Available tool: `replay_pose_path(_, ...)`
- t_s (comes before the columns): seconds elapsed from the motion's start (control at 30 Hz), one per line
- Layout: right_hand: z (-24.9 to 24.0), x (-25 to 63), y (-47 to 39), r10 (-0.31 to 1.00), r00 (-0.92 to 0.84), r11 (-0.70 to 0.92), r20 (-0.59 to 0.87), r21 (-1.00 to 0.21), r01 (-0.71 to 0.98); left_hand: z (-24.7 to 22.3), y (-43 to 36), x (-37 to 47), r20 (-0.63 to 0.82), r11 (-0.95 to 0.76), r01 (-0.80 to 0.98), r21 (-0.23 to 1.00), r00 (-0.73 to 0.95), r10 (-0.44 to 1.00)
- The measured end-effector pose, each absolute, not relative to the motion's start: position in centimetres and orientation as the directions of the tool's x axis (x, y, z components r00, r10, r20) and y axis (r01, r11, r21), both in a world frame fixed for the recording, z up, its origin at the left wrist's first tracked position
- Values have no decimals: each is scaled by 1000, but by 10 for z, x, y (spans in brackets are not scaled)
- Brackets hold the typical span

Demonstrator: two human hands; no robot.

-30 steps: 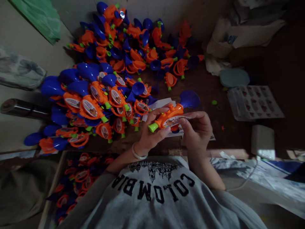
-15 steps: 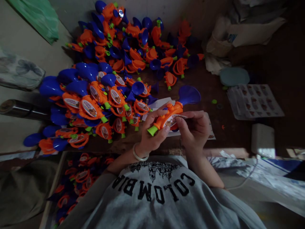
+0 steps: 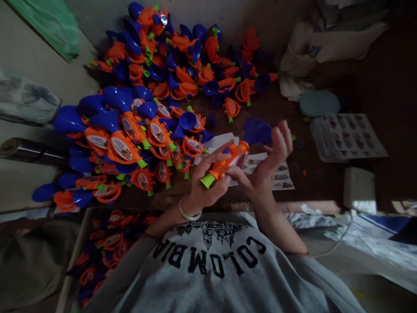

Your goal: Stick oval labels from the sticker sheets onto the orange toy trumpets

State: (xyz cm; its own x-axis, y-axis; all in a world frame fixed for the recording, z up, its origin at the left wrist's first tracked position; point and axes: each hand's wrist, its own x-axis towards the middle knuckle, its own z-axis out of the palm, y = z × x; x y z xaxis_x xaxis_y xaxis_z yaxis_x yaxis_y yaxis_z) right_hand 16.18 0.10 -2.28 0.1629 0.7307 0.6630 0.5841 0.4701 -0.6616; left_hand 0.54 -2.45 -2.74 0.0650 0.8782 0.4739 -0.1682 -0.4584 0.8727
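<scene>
Toy trumpet (image 3: 236,150) held here over the sticker sheet (image 3: 282,177), left hand (image 3: 204,186) clasped around it! Right hand (image 3: 264,176) splayed wide, thumb right beside the oval label (image 3: 240,160), perhaps touching it; dim light makes that hard to call.

I am facing a dark brown table (image 3: 321,180), which is carrying plain orange-and-blue toy trumpets (image 3: 186,90) heaped along the far side and stickered toy trumpets (image 3: 122,146) piled on the left. In front of me, a printed sheet (image 3: 284,178) is lying flat. To the right, a stack of sticker sheets (image 3: 350,134) is resting just nearer than a pale blue dish (image 3: 319,103), and a white box (image 3: 359,189) is sitting at the near edge. An orange scrap (image 3: 305,172) is lying between the printed sheet and that box.
</scene>
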Motion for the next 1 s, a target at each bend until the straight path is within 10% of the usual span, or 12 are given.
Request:
replay_pose_path(0.17, -53, 197, 30, 871, 115, 268, 478, -659, 703, 3, 11, -76, 788, -640, 491, 591, -183, 588)
replay_pose_path(0.27, -73, 205, 34, 993, 3, 67, 119, -579, 813, 16, 37, -149, 839, -356, 870, 341, -110, 533)
replay_pose_path(0.6, -107, 180, 39, 969, -16, -52, -245, -271, 961, 15, 66, -203, 465, -145, 914, 378, -52, 884)
replay_pose_path(1.0, -127, 186, 32, 992, 19, -52, -123, -269, 962, 6, 66, -181, 603, -297, 888, 352, 28, 798)
